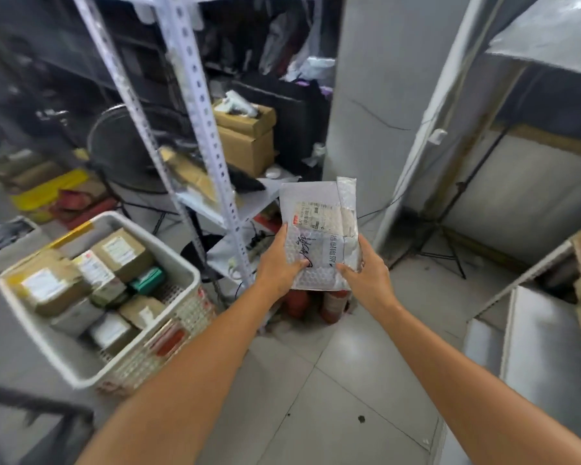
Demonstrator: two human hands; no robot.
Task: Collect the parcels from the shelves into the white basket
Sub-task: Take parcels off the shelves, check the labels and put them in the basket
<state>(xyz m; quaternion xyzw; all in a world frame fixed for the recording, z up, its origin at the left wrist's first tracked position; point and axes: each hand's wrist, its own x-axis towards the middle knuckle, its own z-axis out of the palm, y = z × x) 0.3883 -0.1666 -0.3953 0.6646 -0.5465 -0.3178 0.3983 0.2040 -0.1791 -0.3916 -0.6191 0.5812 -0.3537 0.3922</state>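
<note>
White basket [173, 256] sits on the left, stuffed with brown boxes [47, 286], labels too blurry to read. The left hand [277, 266] pinches the bubble-wrap parcel [319, 229] at its near left corner and the right hand [366, 273] the near right, thumbs on top, fingers curled behind. Shipping label's unreadable, black scribble below it.
</note>
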